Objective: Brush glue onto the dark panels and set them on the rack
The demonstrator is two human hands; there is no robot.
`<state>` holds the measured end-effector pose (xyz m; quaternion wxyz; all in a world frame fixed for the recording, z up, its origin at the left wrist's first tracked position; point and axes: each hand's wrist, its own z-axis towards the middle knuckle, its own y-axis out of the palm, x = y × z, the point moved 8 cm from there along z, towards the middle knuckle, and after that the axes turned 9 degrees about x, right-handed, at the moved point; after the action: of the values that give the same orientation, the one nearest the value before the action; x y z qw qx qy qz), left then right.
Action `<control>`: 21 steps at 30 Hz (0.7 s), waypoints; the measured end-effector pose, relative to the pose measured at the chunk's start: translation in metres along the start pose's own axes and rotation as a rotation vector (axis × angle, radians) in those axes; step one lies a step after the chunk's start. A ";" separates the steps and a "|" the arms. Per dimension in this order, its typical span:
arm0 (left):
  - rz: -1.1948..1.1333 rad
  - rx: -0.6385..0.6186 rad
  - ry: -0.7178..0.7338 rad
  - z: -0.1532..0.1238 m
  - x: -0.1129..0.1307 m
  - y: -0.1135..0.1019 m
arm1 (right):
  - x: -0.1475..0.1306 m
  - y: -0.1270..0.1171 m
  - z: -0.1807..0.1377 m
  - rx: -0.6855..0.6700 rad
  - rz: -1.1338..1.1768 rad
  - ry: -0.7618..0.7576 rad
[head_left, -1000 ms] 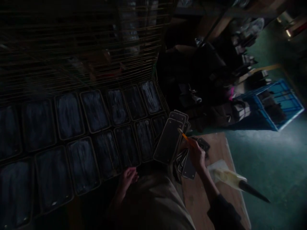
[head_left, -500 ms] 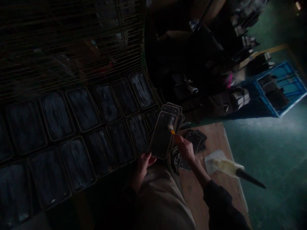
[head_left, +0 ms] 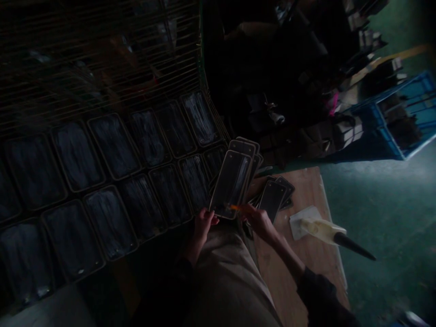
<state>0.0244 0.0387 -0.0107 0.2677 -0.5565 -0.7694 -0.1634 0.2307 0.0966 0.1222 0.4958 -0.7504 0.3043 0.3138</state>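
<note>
My left hand [head_left: 203, 222] pinches the near end of a dark rounded-rectangle panel [head_left: 230, 184], the top one of a small stack lying over my lap. My right hand [head_left: 258, 220] grips a small brush with an orange handle [head_left: 237, 208]; its tip rests on the near end of that panel, whose face carries pale streaks. More dark panels [head_left: 275, 194] lie fanned on the wooden board [head_left: 306, 186] just right of my right hand.
Several streaked dark panels [head_left: 112, 145] lie in rows on a wire rack [head_left: 102, 68] to the left. A pale bottle with a long dark nozzle [head_left: 332, 234] lies on a white cloth on the board. A blue crate [head_left: 405, 122] and dark clutter stand beyond, on green floor.
My left hand came up from my lap and took the panel's near end. My right hand drew the brush from the panel's far end down to its near end, leaving pale streaks.
</note>
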 end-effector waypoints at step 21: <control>0.000 -0.006 -0.004 0.004 -0.003 -0.004 | -0.022 0.034 0.003 0.009 -0.331 -0.260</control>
<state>0.0202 0.0369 -0.0153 0.2646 -0.5576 -0.7693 -0.1647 0.1906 0.0921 0.1193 0.5790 -0.7412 0.1118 0.3208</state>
